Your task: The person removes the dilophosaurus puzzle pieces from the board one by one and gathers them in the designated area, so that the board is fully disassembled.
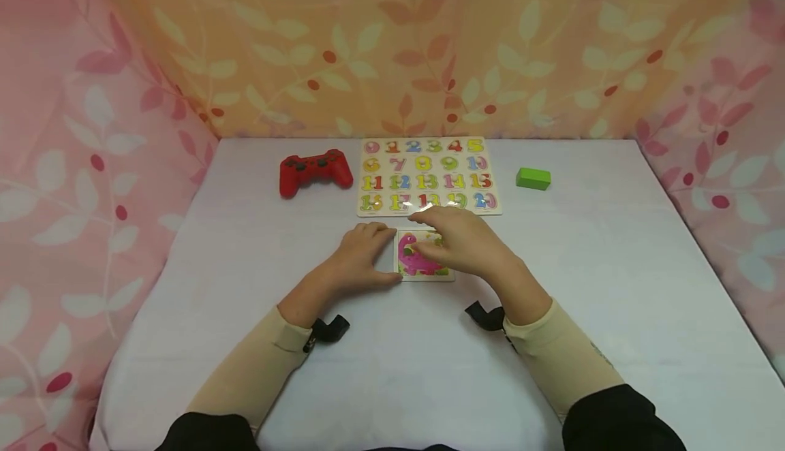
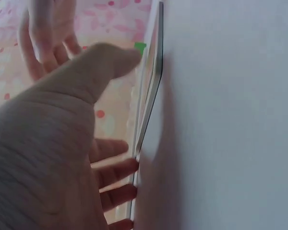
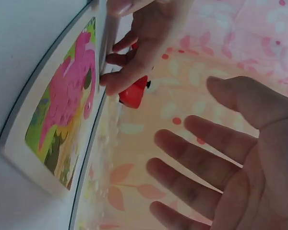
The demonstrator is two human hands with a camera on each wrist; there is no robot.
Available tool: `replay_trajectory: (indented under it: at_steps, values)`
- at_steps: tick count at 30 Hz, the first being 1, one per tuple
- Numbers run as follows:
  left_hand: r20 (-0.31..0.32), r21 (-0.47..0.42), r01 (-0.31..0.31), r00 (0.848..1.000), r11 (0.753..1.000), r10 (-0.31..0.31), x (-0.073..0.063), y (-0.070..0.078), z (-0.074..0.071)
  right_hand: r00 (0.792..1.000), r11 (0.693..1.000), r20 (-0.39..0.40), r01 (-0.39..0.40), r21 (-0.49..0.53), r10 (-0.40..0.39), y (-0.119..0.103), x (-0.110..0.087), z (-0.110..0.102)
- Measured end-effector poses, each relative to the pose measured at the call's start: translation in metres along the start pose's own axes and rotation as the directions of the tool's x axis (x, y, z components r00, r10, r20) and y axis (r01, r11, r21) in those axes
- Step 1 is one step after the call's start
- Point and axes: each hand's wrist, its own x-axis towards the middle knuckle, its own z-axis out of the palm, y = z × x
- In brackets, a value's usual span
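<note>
A small square picture board (image 1: 423,272) with a pink dinosaur lies flat on the white cloth, and its picture (image 3: 67,96) fills much of the right wrist view. At the board's left edge is my left hand (image 1: 363,257), thumb and fingers spread, fingertips right at the two left corners. In the left wrist view, this hand's fingers (image 2: 117,173) rest on the cloth beside the board's thin edge (image 2: 151,96). My right hand (image 1: 466,243) hovers over the board's right part with straight, parted fingers (image 3: 197,163), holding nothing and hiding part of the picture.
Just behind the dinosaur board lies a larger number board (image 1: 429,173) with colourful numerals. A red game controller (image 1: 315,170) sits at back left, a green block (image 1: 533,178) at back right. Patterned curtains (image 1: 392,49) stand along the back and both sides of the table (image 1: 638,287).
</note>
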Motion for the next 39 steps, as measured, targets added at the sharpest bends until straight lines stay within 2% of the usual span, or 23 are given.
replay_trajectory:
  at_steps: [6,14,18,23,35,39]
  values:
    - [-0.021,0.066,-0.025,0.999,0.998,0.026,0.003,-0.004,0.009,0.995,0.998,0.088,-0.054,0.022,0.052,0.001,0.017,0.014]
    - [-0.036,0.065,-0.034,0.999,0.997,0.036,0.003,-0.007,0.01,0.979,0.996,0.185,-0.082,-0.029,0.086,0.011,0.029,0.034]
    - [-0.034,0.069,-0.032,0.999,0.997,0.034,0.003,-0.007,0.01,0.975,0.996,0.205,-0.087,-0.014,0.088,0.015,0.031,0.037]
    - [-0.028,0.07,-0.027,0.999,0.997,0.029,0.002,-0.006,0.009,0.974,0.994,0.207,-0.099,0.042,0.089,0.02,0.033,0.041]
    - [-0.027,0.06,-0.034,0.999,0.998,0.035,0.002,-0.005,0.007,0.982,0.992,0.146,-0.124,0.023,0.12,0.026,0.037,0.054]
    - [-0.03,0.061,-0.04,0.999,0.997,0.042,0.002,-0.006,0.008,0.984,0.988,0.117,-0.143,0.052,0.136,0.028,0.037,0.058]
